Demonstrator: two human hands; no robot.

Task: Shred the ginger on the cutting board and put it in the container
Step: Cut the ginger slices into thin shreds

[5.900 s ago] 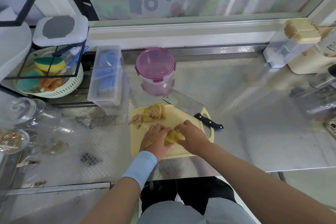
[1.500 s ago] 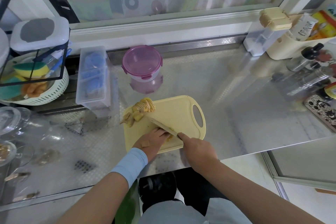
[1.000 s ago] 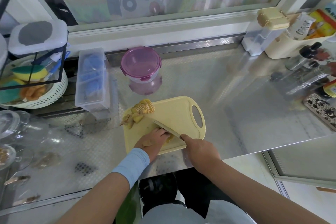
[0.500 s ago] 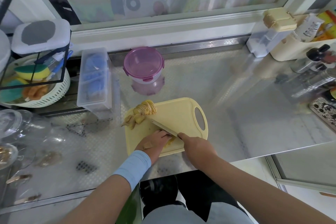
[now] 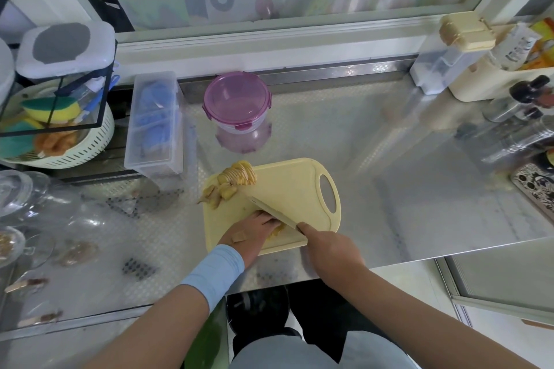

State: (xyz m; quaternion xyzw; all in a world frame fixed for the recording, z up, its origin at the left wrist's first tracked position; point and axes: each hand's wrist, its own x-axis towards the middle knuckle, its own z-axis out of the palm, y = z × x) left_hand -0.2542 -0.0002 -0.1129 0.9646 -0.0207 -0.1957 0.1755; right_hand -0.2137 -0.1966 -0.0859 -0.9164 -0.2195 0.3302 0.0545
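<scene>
Hazard, cut: the left hand [image 5: 250,231] pins the ginger [image 5: 277,233] to the near part of the board [image 5: 287,180]. Its fingers are bent over the piece, with the fingertips close against the flat of the knife [image 5: 274,211]. If a fingertip creeps out ahead of the knuckles, or the small piece rolls, the edge would likely meet skin. Hazard, slip: the right hand [image 5: 329,252] is wrapped round the knife handle, which is hidden in the fist, with one finger reaching toward the blade. A wet handle or a twisted stroke could turn the blade sideways. Hazard, shift: the board lies on a smooth metal tabletop [image 5: 404,159], near its front edge, so hard strokes may walk it toward the drop. Hazard, transfer: the container [image 5: 236,99] stands behind the board, apart from it, with its lid clipped on, and it must be opened before any shreds go in. Materials, from the left: a clear rectangular plastic box [image 5: 156,129] with blue contents. The container is round and translucent, with a purple lid and side clips. A fan of thin, pale-yellow slices [image 5: 239,178] lies at the board's far left corner, irregular in outline. The board is matte yellow plastic with rounded corners and an oval grip hole at its right end. The blade is broad and flat and reflects the board's yellow. The tabletop is embossed steel, glossy.
</scene>
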